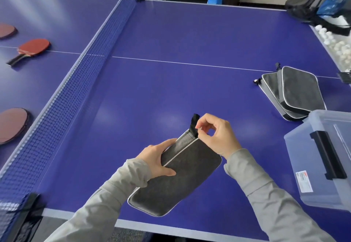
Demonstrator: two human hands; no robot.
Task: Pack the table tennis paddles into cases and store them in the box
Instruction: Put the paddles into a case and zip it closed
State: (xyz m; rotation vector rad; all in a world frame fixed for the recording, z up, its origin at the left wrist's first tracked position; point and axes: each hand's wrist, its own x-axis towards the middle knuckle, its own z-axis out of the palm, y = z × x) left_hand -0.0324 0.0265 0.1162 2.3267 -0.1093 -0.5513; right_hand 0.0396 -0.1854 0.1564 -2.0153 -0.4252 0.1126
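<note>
I hold a grey paddle case (pixel 182 181) with a pale piped edge above the near part of the blue table (pixel 171 89). My left hand (pixel 157 160) grips its left side, thumb on top. My right hand (pixel 216 135) pinches the zipper pull at the case's far corner, beside a black loop. Whether a paddle is inside is hidden. Two more grey cases (pixel 292 91) lie stacked at the right. A clear plastic box (pixel 322 158) with a black latch stands at the right edge. Red paddles (pixel 32 48) lie beyond the net on the left.
The blue net (pixel 76 82) runs diagonally from the near left to the far middle. Another red paddle (pixel 11 124) lies at the left edge, and one more (pixel 6 30) farther back. A tray of white balls (pixel 336 46) sits at the far right. Bags stand by the wall.
</note>
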